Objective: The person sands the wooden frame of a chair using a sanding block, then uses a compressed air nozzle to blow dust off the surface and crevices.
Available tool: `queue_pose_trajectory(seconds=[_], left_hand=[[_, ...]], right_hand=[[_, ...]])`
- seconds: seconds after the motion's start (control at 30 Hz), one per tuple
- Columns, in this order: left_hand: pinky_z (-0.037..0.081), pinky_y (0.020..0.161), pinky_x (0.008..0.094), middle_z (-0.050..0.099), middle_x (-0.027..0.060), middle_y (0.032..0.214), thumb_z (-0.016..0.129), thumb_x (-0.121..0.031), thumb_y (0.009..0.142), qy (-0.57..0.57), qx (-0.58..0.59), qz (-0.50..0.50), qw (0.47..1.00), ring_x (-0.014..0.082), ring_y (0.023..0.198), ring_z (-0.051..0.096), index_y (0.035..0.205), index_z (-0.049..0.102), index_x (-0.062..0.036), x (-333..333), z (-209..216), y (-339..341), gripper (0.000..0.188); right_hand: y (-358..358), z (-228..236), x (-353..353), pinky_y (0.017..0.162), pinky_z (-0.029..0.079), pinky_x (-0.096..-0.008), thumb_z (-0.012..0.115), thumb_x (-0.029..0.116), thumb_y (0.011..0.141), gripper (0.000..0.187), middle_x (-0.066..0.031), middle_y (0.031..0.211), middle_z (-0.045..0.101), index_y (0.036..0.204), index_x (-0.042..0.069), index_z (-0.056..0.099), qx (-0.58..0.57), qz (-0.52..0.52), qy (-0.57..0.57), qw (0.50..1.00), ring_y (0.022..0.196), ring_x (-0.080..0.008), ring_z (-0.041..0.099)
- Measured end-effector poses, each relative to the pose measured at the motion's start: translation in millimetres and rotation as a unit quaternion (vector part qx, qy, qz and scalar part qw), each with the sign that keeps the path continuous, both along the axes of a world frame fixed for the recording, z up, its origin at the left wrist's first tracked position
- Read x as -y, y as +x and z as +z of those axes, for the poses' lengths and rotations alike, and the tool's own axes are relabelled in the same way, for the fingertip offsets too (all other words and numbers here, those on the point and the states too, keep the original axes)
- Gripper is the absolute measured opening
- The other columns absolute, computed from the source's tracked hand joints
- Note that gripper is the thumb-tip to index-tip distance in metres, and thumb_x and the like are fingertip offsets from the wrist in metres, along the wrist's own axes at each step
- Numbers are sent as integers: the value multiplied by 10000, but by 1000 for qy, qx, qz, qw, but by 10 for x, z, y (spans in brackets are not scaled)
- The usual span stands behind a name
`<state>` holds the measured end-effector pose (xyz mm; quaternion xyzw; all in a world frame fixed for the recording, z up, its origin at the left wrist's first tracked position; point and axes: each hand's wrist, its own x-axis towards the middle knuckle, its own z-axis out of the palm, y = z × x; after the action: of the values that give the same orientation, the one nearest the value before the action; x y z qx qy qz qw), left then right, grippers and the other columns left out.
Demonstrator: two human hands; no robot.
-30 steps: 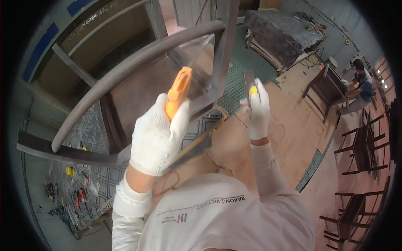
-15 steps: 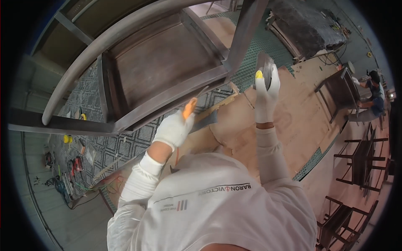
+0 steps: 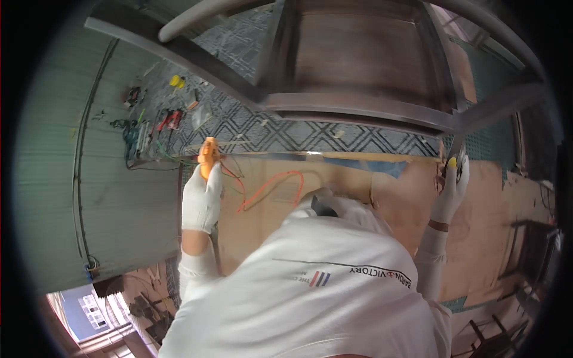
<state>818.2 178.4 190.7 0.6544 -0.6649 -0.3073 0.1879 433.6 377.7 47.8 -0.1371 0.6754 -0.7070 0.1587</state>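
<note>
My gloved left hand (image 3: 202, 200) is closed round an orange air blow gun (image 3: 208, 156), held up over the floor left of the chair. From near this hand an orange hose (image 3: 271, 186) loops across the brown floor sheet. At the right, my gloved right hand (image 3: 450, 186) grips a flat dark block (image 3: 459, 170), seen nearly edge-on; a yellow patch shows at the thumb. Just beyond that hand is the corner of a dark wooden chair frame (image 3: 358, 107) with a recessed panel (image 3: 364, 51) and a curved rail. Neither hand touches the frame.
Power tools, one of them red (image 3: 171, 119), and a yellow roll (image 3: 177, 82) lie on the patterned grey carpet (image 3: 239, 128). Brown sheeting (image 3: 495, 209) covers the floor in front. More dark furniture (image 3: 495, 334) stands at lower right. A greenish wall (image 3: 54, 179) is at left.
My view has turned left, so the chair frame now lies further right. My hands have moved further apart, each still holding its tool. The co-worker at right is no longer visible.
</note>
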Motion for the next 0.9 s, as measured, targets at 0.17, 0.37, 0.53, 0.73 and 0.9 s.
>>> queue_pose_trajectory(seconds=[0.17, 0.37, 0.53, 0.73, 0.9], left_hand=[[468, 603, 322, 645, 73, 751, 542, -267, 979, -98, -28, 66, 993, 171, 653, 599, 1066, 608, -1, -337, 377, -249, 288], [499, 689, 431, 641, 208, 756, 551, -291, 946, -107, 63, 2, 992, 411, 755, 641, 964, 582, -23, -325, 148, -301, 270], [501, 664, 357, 649, 154, 732, 578, -255, 942, -190, 60, 30, 980, 290, 684, 655, 1016, 608, -8, -137, 431, -252, 260], [445, 626, 237, 574, 0, 710, 551, -145, 948, -250, -102, 74, 960, 73, 644, 517, 1104, 617, 7, -280, 906, -355, 227], [499, 699, 356, 636, 162, 763, 562, -235, 936, -191, 71, 47, 978, 282, 698, 636, 1001, 602, -38, -104, 586, -201, 211]], right_hand=[[77, -60, 239, 672, 447, -214, 586, 166, 973, 487, -2, 1042, 547, 1401, -23, 450, -30, 54, -22, 998, 809, -55, 486], [307, -91, 568, 784, 509, -253, 578, 195, 951, 545, -102, 1353, 511, 1439, 9, 425, 21, 168, 4, 986, 1041, -146, 565], [605, -111, 794, 1086, 348, -321, 578, 173, 957, 518, -128, 1405, 493, 1408, -42, 443, 14, 224, -48, 973, 1279, -205, 465], [742, -23, 766, 1015, 402, -284, 565, 139, 967, 474, -80, 1320, 537, 1404, -11, 463, 31, 242, -35, 969, 1170, -152, 512], [716, -208, 791, 890, 445, -238, 560, 148, 967, 473, -60, 1276, 541, 1401, -15, 463, 57, 248, -60, 965, 1024, -104, 528]])
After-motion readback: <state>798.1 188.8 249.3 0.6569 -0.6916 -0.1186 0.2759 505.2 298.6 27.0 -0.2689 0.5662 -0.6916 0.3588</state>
